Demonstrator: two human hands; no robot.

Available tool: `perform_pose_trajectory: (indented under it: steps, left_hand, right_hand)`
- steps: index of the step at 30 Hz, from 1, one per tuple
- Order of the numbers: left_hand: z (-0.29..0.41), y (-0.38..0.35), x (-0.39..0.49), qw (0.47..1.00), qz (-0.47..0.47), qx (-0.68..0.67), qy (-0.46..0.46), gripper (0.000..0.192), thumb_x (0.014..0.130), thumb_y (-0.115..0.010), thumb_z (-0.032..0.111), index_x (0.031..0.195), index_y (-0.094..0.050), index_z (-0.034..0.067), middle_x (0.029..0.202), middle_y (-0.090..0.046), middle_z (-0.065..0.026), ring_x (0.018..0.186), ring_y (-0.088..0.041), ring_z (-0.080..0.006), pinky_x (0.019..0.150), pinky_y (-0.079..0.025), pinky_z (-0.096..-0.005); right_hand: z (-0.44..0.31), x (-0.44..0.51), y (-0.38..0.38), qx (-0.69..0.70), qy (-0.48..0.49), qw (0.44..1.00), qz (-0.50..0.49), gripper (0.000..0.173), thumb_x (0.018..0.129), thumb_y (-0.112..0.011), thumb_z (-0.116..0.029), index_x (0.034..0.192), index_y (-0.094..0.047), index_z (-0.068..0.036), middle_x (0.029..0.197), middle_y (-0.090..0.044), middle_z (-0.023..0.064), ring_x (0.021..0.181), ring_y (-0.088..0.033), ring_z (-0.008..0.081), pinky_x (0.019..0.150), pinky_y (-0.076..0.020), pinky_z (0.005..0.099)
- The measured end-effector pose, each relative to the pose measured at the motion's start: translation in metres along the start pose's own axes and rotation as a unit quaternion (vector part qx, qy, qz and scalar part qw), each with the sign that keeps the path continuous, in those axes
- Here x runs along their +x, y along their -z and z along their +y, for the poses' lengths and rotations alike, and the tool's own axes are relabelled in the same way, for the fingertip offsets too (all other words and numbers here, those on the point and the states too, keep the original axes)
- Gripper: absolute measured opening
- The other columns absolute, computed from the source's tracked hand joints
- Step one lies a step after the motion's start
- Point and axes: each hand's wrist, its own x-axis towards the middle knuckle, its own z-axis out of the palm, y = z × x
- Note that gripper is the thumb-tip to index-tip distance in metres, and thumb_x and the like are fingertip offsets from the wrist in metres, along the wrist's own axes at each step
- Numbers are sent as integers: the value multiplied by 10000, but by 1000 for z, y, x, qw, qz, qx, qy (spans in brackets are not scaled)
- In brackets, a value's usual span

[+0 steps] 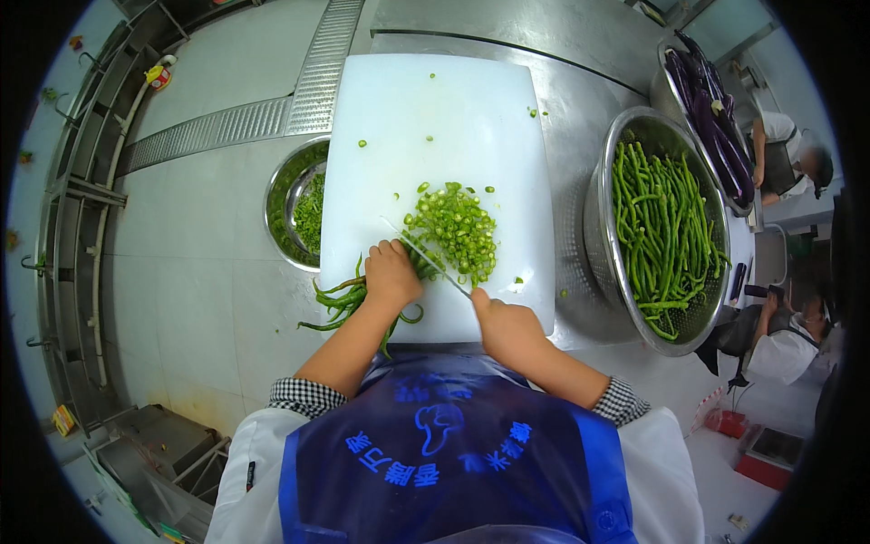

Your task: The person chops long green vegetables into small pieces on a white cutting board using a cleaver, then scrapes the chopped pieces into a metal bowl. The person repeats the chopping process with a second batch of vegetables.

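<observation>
My left hand (393, 272) presses a bunch of long green chili peppers (343, 298) onto the white cutting board (435, 109), near its front left; their stem ends spread out beyond the left edge. My right hand (510, 326) is closed round the handle of a kitchen knife (438, 266). The blade points up and left and lies across the peppers' cut end, just right of my left fingers. Behind and right of the blade is a pile of chopped green pepper rings (459, 228). A few loose pieces are scattered farther up the board.
Left of the board, partly hidden by it, a metal bowl (275, 228) holds chopped green pieces. At right stand a metal colander (601, 224) of long green beans and a container of eggplants (710, 129). Two people are at the far right. A floor drain grate (217, 128) runs at upper left.
</observation>
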Motion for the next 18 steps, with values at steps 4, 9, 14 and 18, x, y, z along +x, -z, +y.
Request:
perform_pose_trajectory:
  steps: [4,9,14,18]
  left_hand:
    - [-1,-5,-1,999,16,-14,-33,472,754,-627,228,1071,-494,-95,993,-512,-180,943,-496,-326,807,-448,-405]
    - [-2,-4,-8,999,35,22,-30,442,673,-669,166,1006,-483,-57,994,-513,-186,929,-513,-329,791,-467,-396]
    - [0,3,-5,1000,22,-18,-10,464,636,-691,152,994,-464,-37,987,-512,-183,942,-512,-322,810,-465,-390]
    - [2,0,-3,1000,2,-25,12,419,680,-668,177,989,-481,-35,996,-516,-177,954,-504,-322,823,-449,-397]
  right_hand:
    - [-20,61,-42,-17,-24,998,61,245,779,-518,-49,1002,-423,-14,685,-613,192,592,-616,377,515,-478,488]
    - [0,78,-42,0,-3,999,41,251,790,-524,-72,1010,-423,-6,675,-615,195,591,-616,377,508,-468,485]
    - [9,31,0,-4,-7,1000,24,278,783,-515,-54,1037,-422,9,650,-608,182,580,-612,377,501,-462,483]
    - [1,12,0,-11,-2,999,-39,276,776,-493,-33,1039,-421,13,684,-616,191,613,-623,376,526,-481,479]
